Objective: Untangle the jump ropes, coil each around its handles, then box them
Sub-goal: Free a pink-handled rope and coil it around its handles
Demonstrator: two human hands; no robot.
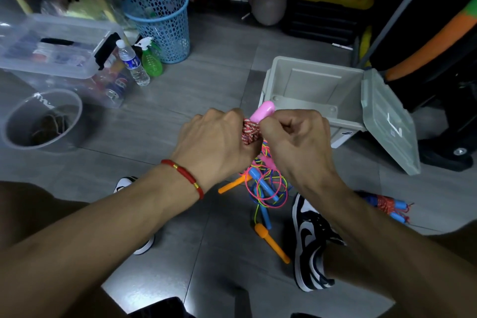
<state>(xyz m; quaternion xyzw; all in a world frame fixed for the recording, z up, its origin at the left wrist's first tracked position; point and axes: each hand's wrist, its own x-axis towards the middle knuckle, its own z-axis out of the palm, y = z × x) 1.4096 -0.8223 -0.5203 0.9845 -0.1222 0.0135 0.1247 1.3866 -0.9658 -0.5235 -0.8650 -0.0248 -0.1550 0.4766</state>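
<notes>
Two hands engaged at centre frame: left hand [219,137] curled around a red-and-white braided rope [249,132] coiled on its handles, right hand [294,134] pinching the rope beside the pink handle [262,110], whose long axis runs up and away toward the open grey box [317,90]. Judged soft, light and limp in the cord, rigid in the handles, so best held by the handles with the coil pinned under the thumb. Below, on the floor: a tangled heap of thin neon ropes [268,183] with blue and orange handles; at right, one wrapped bundle [387,205]; box beyond, lid open.
</notes>
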